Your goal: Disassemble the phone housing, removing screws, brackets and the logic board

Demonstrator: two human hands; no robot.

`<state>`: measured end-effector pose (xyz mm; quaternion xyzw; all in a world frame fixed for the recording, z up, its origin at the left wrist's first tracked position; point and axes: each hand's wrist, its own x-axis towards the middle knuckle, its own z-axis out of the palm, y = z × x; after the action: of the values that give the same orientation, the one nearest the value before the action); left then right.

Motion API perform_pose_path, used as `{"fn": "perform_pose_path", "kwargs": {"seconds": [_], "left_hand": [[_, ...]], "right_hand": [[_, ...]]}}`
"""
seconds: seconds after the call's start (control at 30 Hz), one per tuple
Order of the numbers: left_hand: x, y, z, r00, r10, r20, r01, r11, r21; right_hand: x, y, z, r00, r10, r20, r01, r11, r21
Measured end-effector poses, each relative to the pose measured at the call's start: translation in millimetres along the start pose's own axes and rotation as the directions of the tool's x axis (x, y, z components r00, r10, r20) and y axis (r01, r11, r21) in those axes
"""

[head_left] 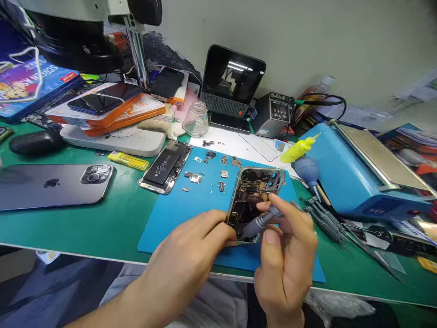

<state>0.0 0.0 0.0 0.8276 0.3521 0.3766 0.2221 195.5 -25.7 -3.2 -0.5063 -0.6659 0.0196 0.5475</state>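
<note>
Fingers (215,228) of the left hand (191,255) clamp the near edge of the opened phone (254,191), which lies on the blue mat (191,205). The right hand (290,255) pinches a grey screwdriver (261,222), its tip in the phone's near end. Around them are a blue machine (355,173), a dark phone (51,184), a second gutted phone (165,166) and loose small parts (208,171).

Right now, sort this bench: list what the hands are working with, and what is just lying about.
In hand: silver-framed opened phone, steadied by left hand; grey metal screwdriver in right hand; blue rubber mat.
Lying about: grey face-down phone; clear glass jar; blue rubber blower bulb.
</note>
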Motion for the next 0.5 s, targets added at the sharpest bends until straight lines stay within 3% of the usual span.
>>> {"fn": "perform_pose_path", "kwargs": {"seconds": [0.17,0.33,0.5], "left_hand": [[2.5,-2.2,1.6,1.0,-0.004,0.007,0.004,1.0,0.002],[-0.1,-0.9,-0.2,1.0,-0.006,0.004,0.006,1.0,0.007],[-1.7,-2.2,0.1,1.0,-0.024,0.007,0.024,1.0,-0.014]], "right_hand": [[5.1,-6.8,9.8,0.998,0.058,-0.015,-0.058,0.998,-0.02],[8.9,-14.4,6.8,0.965,0.22,-0.14,-0.194,0.965,0.176],[6.9,-13.2,7.5,0.977,0.183,-0.11,-0.155,0.963,0.22]]}}
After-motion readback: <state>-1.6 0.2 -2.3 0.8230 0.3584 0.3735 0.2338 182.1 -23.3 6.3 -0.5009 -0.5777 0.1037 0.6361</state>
